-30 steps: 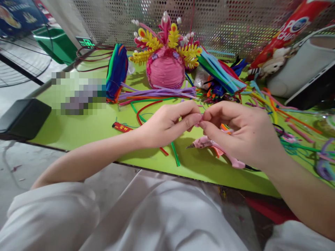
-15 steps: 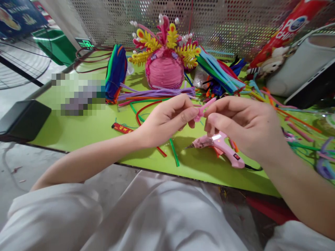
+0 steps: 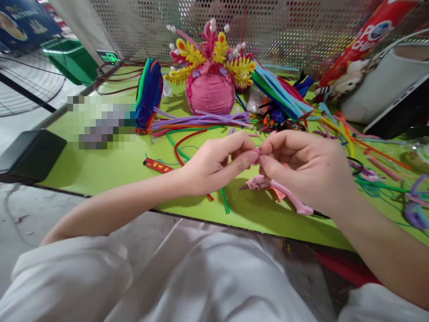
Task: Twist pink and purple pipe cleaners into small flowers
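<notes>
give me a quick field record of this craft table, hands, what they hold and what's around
left hand: left hand pinching a small pink pipe-cleaner piece at its fingertips
right hand: right hand pinching the same piece from the other side
under the hands: pink hot glue gun lying on the lime-green tabletop
behind: pink dome-shaped pipe-cleaner headdress with yellow leaves, bundle of purple pipe cleaners
left edge: black box
piece shape: mostly hidden by fingers

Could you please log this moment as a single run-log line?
left hand: pinching pink pipe cleaner | right hand: pinching same piece | glue gun: on green table
</notes>
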The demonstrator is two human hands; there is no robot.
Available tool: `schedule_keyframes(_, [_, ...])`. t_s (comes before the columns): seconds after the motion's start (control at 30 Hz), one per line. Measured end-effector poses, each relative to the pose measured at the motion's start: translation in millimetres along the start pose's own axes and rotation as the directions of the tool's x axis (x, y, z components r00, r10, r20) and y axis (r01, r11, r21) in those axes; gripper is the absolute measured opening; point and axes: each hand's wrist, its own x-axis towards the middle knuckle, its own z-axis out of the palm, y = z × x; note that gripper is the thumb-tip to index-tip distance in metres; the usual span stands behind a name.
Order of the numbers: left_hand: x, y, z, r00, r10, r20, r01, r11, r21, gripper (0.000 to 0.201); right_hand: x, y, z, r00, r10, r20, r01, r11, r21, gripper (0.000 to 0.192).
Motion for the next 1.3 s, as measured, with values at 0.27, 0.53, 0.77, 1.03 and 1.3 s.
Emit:
schedule_keyframes(0.27, [1.8,-0.7,-0.1,0.987,-0.071,0.147,0.108,0.959,-0.260,0.022,-0.3,-5.4,-7.9,0.992,-0.110,0.063,0.123,0.957,-0.263,0.009])
schedule_keyframes(0.53, [0.8,-1.7,-2.8,0.962,0.270,0.041,-0.268,0.906,0.327,0.019,1.7,-1.4,-3.0,0.973,0.201,0.112,-0.219,0.959,0.182,0.009])
schedule_keyframes(0.77, [-2.8,-3.0,-7.2,0.863,0.486,0.140,-0.447,0.603,0.660,0.009,8.6,-3.8,-0.4,0.890,0.371,0.266,-0.448,0.823,0.350,0.029])
schedule_keyframes(1.03, [2.9,3.1,-8.1,0.985,0.171,-0.004,-0.168,0.972,0.164,0.016,-8.1,-1.6,1.7,0.935,-0.352,-0.047,0.294,0.842,-0.452,0.010])
schedule_keyframes(1.3, [-1.3,-2.8,-6.3,0.941,0.338,0.006,-0.300,0.828,0.474,0.014,-7.2,13.7,2.9,0.953,-0.302,0.010,0.272,0.844,-0.463,0.010])
